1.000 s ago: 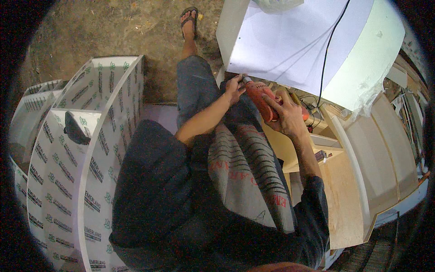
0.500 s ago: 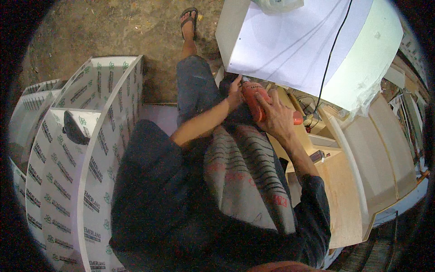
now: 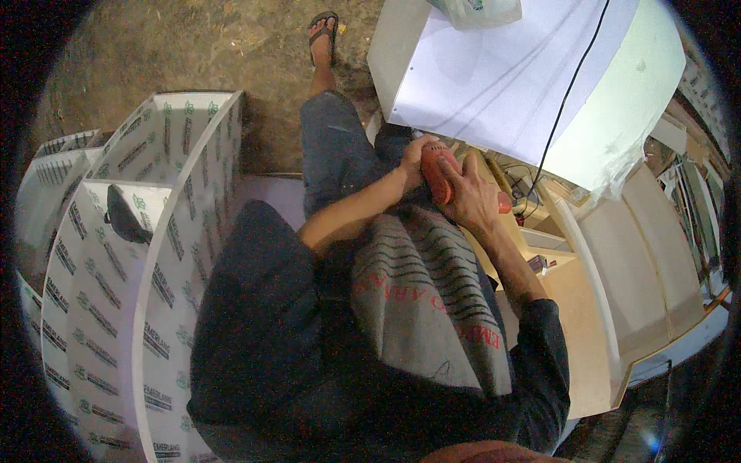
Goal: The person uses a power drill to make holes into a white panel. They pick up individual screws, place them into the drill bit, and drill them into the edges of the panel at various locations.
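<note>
An orange-red power drill (image 3: 438, 174) lies across the upper middle, its nose pointing at the near edge of a white panel (image 3: 494, 77). Wrapped round its grip is my right hand (image 3: 472, 202), with fingers stretched along the drill's body; the handle's end shows past the knuckles. My left hand (image 3: 415, 160) is closed at the front of the drill, covering most of the chuck. Whether a bit or screw is there is hidden by these fingers.
Left of my legs stands a white shelf carcass (image 3: 116, 309) with printed film and a dark object (image 3: 126, 216) inside. On the right is an open wooden cabinet (image 3: 587, 332). A black cable (image 3: 567, 100) crosses the white panel, and a plastic bag (image 3: 478, 11) sits on it.
My left hand has shifted slightly right and closed further over the drill's front, hiding the chuck. My right hand keeps its hold on the drill, and the view has shifted a little.
</note>
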Demonstrator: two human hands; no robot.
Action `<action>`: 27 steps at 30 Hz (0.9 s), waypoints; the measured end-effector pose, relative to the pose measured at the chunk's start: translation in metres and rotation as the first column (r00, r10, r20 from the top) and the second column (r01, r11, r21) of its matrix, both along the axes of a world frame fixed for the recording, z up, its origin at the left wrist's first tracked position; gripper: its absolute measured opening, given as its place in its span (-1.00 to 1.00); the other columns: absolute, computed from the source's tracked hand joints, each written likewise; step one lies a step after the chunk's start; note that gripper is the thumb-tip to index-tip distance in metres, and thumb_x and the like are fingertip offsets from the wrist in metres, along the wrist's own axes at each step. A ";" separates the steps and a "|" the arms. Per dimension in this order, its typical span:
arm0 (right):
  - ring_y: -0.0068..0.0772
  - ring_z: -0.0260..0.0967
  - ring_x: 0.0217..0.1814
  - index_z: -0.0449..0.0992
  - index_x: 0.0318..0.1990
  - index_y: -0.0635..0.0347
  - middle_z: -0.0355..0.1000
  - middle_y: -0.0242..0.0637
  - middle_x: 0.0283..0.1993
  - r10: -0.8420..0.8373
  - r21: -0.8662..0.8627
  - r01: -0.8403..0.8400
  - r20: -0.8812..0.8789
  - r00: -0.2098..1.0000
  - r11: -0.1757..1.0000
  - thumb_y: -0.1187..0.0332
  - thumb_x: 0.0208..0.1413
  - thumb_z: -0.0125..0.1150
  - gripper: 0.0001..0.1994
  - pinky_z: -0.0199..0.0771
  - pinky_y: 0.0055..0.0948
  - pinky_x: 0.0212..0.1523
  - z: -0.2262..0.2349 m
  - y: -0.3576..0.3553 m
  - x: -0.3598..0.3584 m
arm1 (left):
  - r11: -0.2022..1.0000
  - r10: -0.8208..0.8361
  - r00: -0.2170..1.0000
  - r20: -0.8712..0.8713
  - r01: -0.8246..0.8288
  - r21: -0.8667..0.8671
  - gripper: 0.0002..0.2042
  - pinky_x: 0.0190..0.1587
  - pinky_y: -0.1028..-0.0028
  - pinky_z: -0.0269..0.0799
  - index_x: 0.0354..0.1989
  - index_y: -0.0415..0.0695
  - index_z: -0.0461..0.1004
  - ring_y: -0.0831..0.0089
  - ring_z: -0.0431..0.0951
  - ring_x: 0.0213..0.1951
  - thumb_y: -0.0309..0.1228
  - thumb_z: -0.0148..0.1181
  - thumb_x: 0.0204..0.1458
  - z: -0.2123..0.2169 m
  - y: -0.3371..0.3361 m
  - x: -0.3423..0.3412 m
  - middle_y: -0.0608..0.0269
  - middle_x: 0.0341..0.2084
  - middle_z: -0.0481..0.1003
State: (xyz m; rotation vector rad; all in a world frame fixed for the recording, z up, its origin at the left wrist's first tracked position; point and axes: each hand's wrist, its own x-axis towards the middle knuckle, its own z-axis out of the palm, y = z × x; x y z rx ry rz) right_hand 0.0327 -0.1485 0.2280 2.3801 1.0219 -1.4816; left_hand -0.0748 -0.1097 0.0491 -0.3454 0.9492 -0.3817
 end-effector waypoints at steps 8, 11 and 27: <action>-0.02 0.42 -0.27 0.29 0.13 -0.19 0.18 -0.09 -0.16 0.021 0.072 -0.021 0.011 1.000 0.997 0.16 -0.19 0.23 -0.40 0.47 -0.07 -0.45 -0.006 -0.001 0.006 | 0.995 0.006 0.997 -0.075 0.001 0.097 -0.79 -0.22 0.35 0.45 -0.46 -0.20 0.44 0.30 0.50 -0.41 -0.28 0.04 -0.03 -0.014 -0.010 0.000 0.16 -0.50 0.48; -0.03 0.42 -0.26 0.30 0.12 -0.17 0.18 -0.10 -0.16 0.017 0.071 -0.017 0.000 1.000 0.997 0.17 -0.21 0.25 -0.40 0.48 -0.09 -0.44 -0.005 0.002 0.008 | 0.997 -0.006 1.000 0.008 0.006 0.077 -0.77 -0.21 0.35 0.45 -0.45 -0.19 0.44 0.29 0.50 -0.39 -0.27 0.00 -0.01 -0.010 -0.005 0.000 0.15 -0.48 0.49; -0.02 0.41 -0.24 0.33 0.07 -0.16 0.16 -0.12 -0.06 0.128 0.090 -0.130 0.020 0.992 0.987 0.20 -0.19 0.25 -0.45 0.51 -0.11 -0.38 -0.017 0.005 0.012 | 0.995 0.033 0.997 0.069 -0.040 0.097 -0.73 -0.16 0.27 0.44 -0.40 -0.24 0.46 0.19 0.52 -0.35 -0.27 -0.05 -0.02 -0.003 0.005 0.003 0.05 -0.43 0.51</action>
